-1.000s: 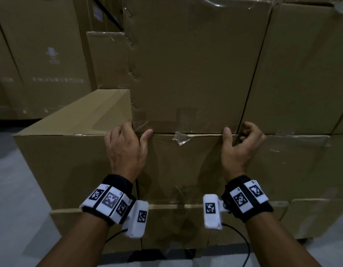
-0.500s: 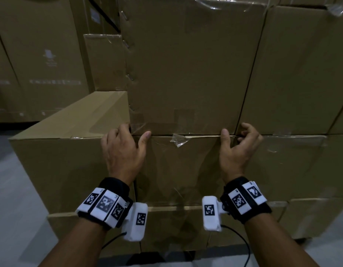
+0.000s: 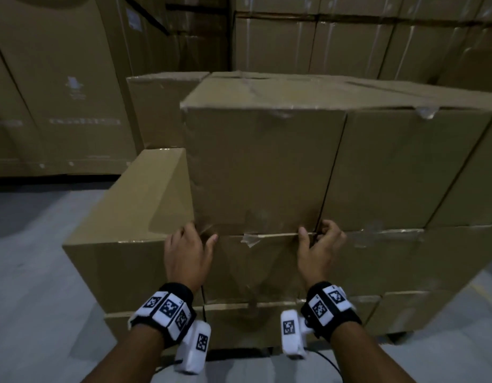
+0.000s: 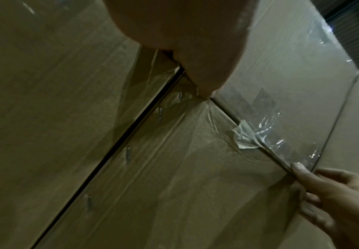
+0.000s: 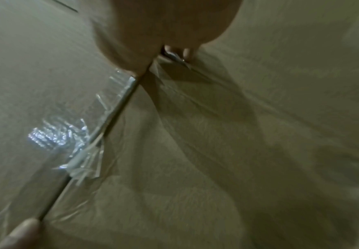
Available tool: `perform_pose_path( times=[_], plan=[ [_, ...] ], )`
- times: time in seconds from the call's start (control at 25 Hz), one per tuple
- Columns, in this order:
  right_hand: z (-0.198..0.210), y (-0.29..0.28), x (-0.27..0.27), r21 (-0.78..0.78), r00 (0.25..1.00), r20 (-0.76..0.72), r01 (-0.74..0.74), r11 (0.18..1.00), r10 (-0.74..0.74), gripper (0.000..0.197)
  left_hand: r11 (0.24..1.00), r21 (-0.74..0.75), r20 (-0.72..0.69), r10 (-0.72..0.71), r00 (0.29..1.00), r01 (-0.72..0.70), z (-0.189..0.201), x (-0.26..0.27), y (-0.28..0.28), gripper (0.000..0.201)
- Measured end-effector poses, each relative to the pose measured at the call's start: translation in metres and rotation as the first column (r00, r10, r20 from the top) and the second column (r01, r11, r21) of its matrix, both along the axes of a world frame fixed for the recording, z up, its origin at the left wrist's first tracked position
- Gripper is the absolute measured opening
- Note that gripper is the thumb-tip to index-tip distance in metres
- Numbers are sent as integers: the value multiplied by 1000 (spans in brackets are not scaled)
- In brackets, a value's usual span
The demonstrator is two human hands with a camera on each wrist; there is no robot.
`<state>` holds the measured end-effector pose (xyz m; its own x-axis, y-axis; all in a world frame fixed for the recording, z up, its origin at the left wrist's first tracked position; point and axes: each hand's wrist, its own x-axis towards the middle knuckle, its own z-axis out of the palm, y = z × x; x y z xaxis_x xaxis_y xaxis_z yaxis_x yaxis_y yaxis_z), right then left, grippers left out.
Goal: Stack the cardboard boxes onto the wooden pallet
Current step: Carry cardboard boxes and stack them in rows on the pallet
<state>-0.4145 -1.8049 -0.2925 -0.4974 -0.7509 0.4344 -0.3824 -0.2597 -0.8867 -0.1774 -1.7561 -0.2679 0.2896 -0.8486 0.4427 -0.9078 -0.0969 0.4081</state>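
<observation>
- The upper cardboard box [image 3: 264, 170] sits on top of the stack, its bottom edge resting on the lower box [image 3: 255, 269] beneath it, its right side tight against a neighbouring box [image 3: 405, 172] on the same level.
- The left hand [image 3: 185, 254] is at the box's bottom-left corner: thumb stretched out along the seam between the two boxes, the other fingers [image 3: 188, 230] curled round the corner onto the side face.
- From the left wrist view the thumb tip [image 4: 206, 94] presses right where the seams meet; the remaining fingers are hidden behind the palm.
- The right hand [image 3: 319, 252] is at the bottom-right corner: thumb pointing up against the seam, fingers [image 3: 331, 230] hooked into the vertical gap between this box and its neighbour.
- In the right wrist view two fingertips [image 5: 187, 52] show tucked at the edge; how deep they go, I cannot tell.
- A torn flap of clear packing tape [image 3: 250, 240] hangs off the seam midway between the two hands, glinting in both wrist views [image 4: 249, 138] [image 5: 82, 161].
- To the left, a lower-standing box [image 3: 145, 205] shows its bare top beside the held one.
- Another layer of boxes [image 3: 267, 324] lies under the stack, close to the grey floor [image 3: 32, 286].
- Tall walls of stacked cartons [image 3: 349, 42] fill the background.
- Marker-covered bands [image 3: 167, 308] wrap both wrists.
</observation>
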Motion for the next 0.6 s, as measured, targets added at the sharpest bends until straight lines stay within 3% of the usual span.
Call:
perform_pose_path(
  times=[0.12,0.28,0.48,0.6],
  plan=[
    [41,23,-4,342,990,-100,-63,938,103,61,953,295,-13,-60,998,61,37,1,13,40],
    [115,60,-9,749,877,-220,-129,650,427,66,811,578,29,-131,991,90,101,-1,40,47],
    [218,115,-2,921,645,-186,-148,360,741,44,730,673,68,-215,974,114,200,-9,104,52],
    [262,147,8,933,583,-167,-167,318,795,50,720,688,108,-235,966,98,237,-10,142,45]
  ],
)
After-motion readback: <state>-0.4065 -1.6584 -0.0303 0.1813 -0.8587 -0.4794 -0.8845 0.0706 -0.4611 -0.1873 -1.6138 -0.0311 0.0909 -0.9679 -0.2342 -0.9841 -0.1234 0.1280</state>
